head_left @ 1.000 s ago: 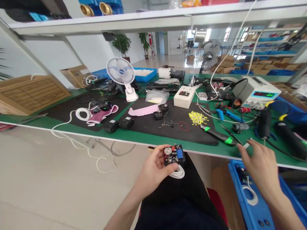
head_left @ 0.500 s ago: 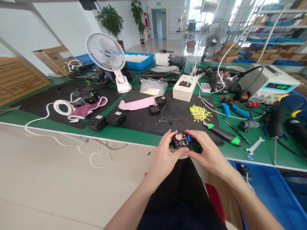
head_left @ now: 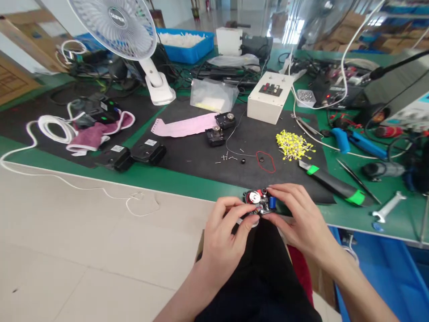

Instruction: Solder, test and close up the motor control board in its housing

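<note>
At the table's front edge, above my lap, I hold a small black electronic assembly (head_left: 264, 203) with a round silver disc and a blue component on it. My right hand (head_left: 298, 219) grips its right side, fingers behind and thumb in front. The thumb and index finger of my left hand (head_left: 228, 228) pinch together at its lower left; any small part or wire between them is too small to make out. Part of a white cable coil (head_left: 253, 222) shows beneath the assembly. Just beyond lie a small black ring (head_left: 243, 161) and several small screws (head_left: 231, 157).
To the right are yellow-tipped parts (head_left: 291, 145), a green-and-black knife (head_left: 335, 185), tweezers (head_left: 358, 179) and a wrench (head_left: 389, 207). Black housings (head_left: 149, 151) and a pink strip (head_left: 186, 125) lie left. A white fan (head_left: 154, 76) and a switch box (head_left: 268, 98) stand behind.
My right hand has left the wrench at the right and come to the assembly. My left fingers have shifted from holding its side to pinching at its lower left. The view has tilted down.
</note>
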